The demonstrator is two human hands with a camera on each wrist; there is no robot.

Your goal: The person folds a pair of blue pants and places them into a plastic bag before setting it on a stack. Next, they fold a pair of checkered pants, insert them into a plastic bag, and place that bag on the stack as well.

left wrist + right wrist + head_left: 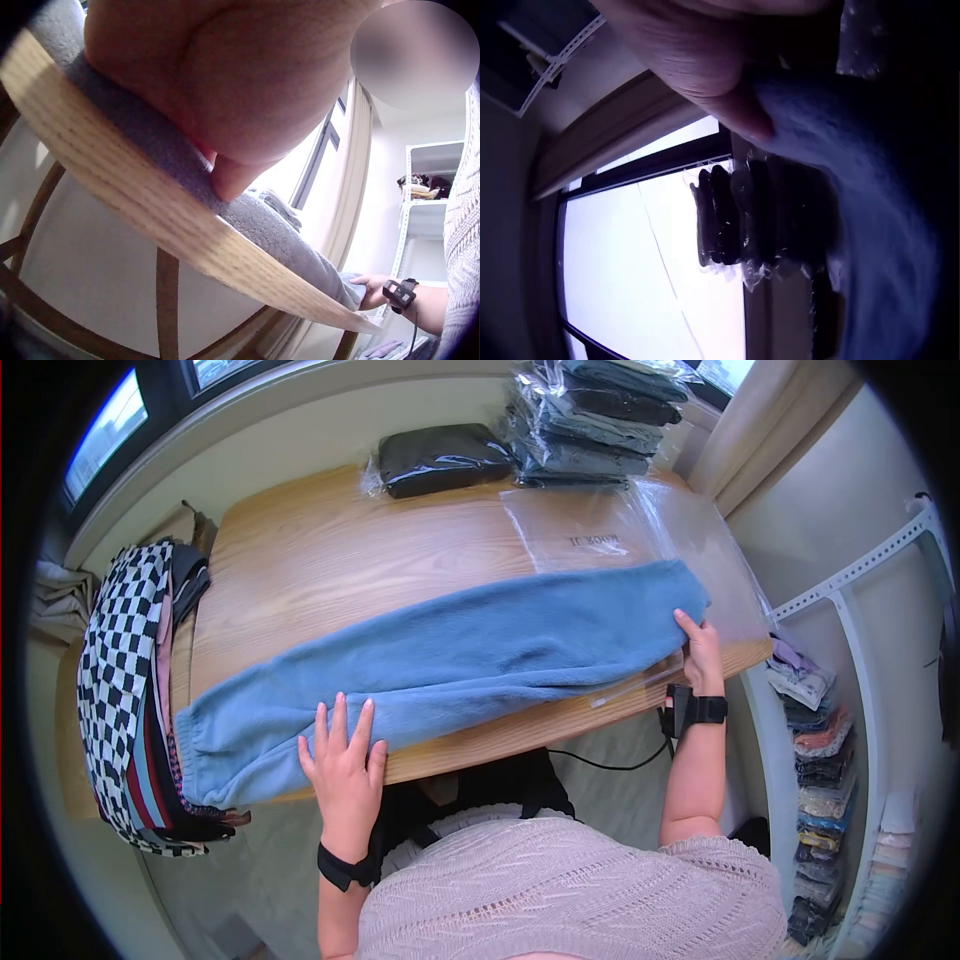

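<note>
A pair of blue fleece pants, folded lengthwise, lies across the wooden table with its gathered cuff at the left. My left hand rests palm down on the near edge of the pants, fingers spread. At the right end, my right hand grips the pants, thumb on top and the other fingers hidden underneath. The right wrist view shows that thumb pressing into the blue cloth. Beyond the right end lies a clear plastic bag with printed letters, partly covered by the pants.
A dark bagged garment and a stack of bagged clothes stand at the back. Checkered cloth and other garments are piled at the left. White shelving with folded clothes stands right. A cable hangs below the table's front edge.
</note>
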